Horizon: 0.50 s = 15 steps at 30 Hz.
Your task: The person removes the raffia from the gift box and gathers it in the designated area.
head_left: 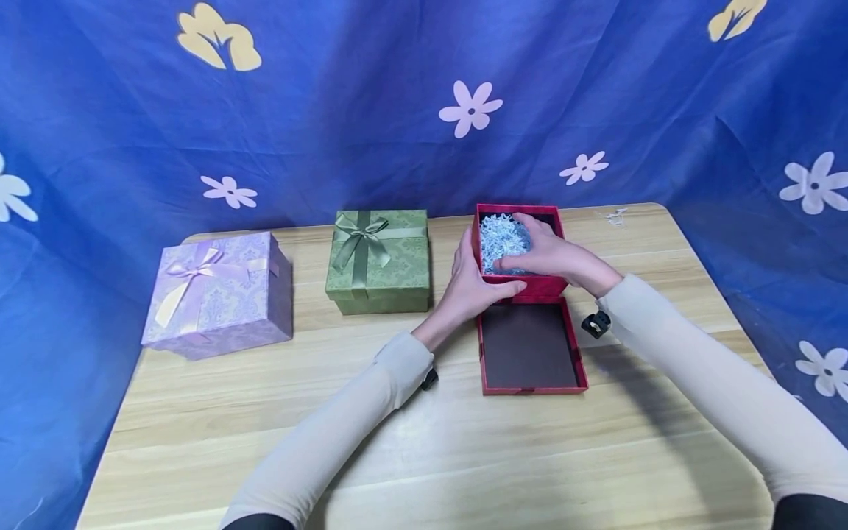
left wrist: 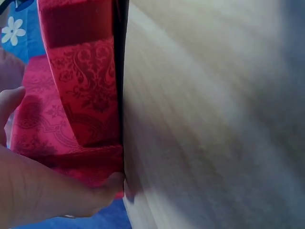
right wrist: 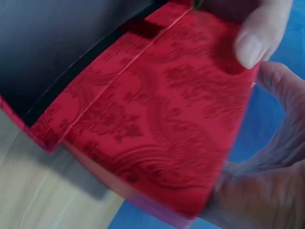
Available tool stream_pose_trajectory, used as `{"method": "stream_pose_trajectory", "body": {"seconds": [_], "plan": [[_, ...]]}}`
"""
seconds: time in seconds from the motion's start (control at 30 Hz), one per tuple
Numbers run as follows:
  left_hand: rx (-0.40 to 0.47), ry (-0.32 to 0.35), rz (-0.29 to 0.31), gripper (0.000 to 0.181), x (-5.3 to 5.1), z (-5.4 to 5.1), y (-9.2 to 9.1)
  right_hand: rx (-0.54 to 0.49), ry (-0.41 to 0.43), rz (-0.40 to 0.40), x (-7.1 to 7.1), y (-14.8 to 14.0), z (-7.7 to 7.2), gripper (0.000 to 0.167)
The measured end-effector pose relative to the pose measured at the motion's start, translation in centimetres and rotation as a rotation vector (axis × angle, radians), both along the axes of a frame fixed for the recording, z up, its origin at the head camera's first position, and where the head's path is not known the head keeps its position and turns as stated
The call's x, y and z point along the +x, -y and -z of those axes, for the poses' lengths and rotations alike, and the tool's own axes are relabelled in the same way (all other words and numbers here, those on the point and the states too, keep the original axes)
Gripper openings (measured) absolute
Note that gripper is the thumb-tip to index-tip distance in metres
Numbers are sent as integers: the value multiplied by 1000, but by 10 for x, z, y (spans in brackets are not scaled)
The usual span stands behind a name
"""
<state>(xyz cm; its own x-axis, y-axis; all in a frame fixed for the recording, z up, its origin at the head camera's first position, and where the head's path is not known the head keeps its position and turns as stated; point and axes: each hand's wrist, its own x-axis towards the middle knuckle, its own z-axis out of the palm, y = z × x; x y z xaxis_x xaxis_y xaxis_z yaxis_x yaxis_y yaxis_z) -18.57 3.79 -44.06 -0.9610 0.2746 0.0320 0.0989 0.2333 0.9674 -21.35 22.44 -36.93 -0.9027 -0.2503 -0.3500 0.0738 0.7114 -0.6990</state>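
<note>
A red box (head_left: 539, 285) stands near the table's back edge, its top uncovered and pale blue shredded paper (head_left: 498, 239) inside. My left hand (head_left: 467, 289) grips its left and front sides, the thumb lying along the front. Over the box's opening, my right hand (head_left: 553, 255) has its thumb and fingers curved round some of the paper; the fingertips are partly hidden. The left wrist view shows my left hand (left wrist: 43, 191) against the patterned red box (left wrist: 35, 114). In the right wrist view my right hand (right wrist: 267, 186) arches beside the box (right wrist: 162, 114).
A red lid (head_left: 530, 346) lies inside up, just in front of the red box. To the left stand a green box (head_left: 391, 272) and a lilac box (head_left: 218, 294), both with bows. Loose paper shreds (head_left: 616, 216) lie at the back right of the wooden table (head_left: 397, 456).
</note>
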Motion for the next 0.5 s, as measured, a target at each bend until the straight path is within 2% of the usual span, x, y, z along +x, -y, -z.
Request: {"method": "stream_pose_trajectory", "body": {"seconds": [0.2, 0.33, 0.5], "plan": [[-7, 49, 2, 138, -2, -1, -3, -17, 81, -6, -14, -4, 12, 116], [-13, 62, 10, 139, -2, 0, -4, -42, 118, -47, -20, -6, 18, 114], [-27, 61, 7, 138, -4, 1, -3, -214, 129, -89, -26, -7, 25, 113]]}}
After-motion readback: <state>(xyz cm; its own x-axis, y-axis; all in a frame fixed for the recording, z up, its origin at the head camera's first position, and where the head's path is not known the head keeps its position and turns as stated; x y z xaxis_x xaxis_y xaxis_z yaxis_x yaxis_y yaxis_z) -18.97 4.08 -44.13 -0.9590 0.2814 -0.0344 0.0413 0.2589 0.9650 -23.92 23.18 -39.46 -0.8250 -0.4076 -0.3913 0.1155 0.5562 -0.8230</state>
